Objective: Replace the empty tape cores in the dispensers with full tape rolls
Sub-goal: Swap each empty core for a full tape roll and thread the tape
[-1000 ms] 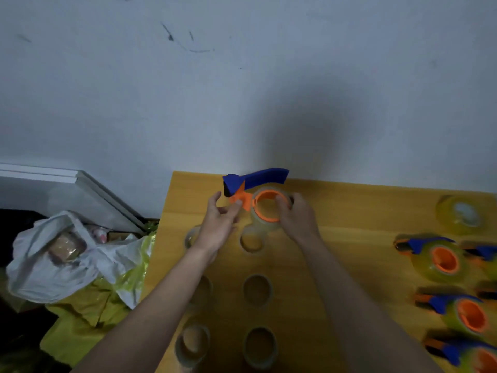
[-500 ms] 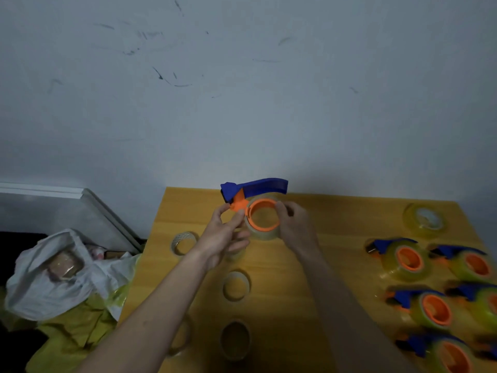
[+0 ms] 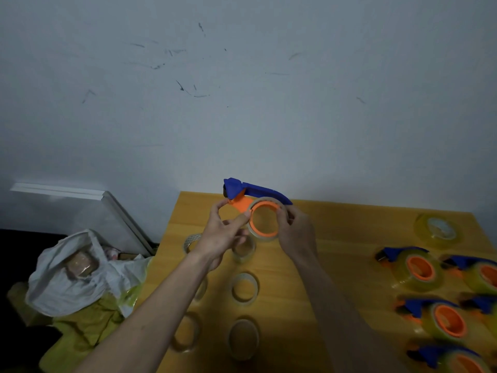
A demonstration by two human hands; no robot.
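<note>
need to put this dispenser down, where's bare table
Bare wood runs down the table between the right hand and the loaded dispensers. Crowded: empty cores under the left hand, dispensers along the right edge.

A yellow-orange wooden table (image 3: 336, 238) stands against a grey-white wall. Near its far right corner lies a flat roll of clear yellowish tape (image 3: 436, 230). Towards the viewer from that roll sit blue-handled dispensers with orange hubs, loaded with clear tape (image 3: 415, 267), (image 3: 446, 320), (image 3: 481, 275), (image 3: 457, 360), set in two rows. Well to the left of the roll, empty translucent tape cores lie flat on the wood (image 3: 245, 287), (image 3: 243, 339), (image 3: 186, 332), (image 3: 191, 240), one partly hidden under a forearm
</note>
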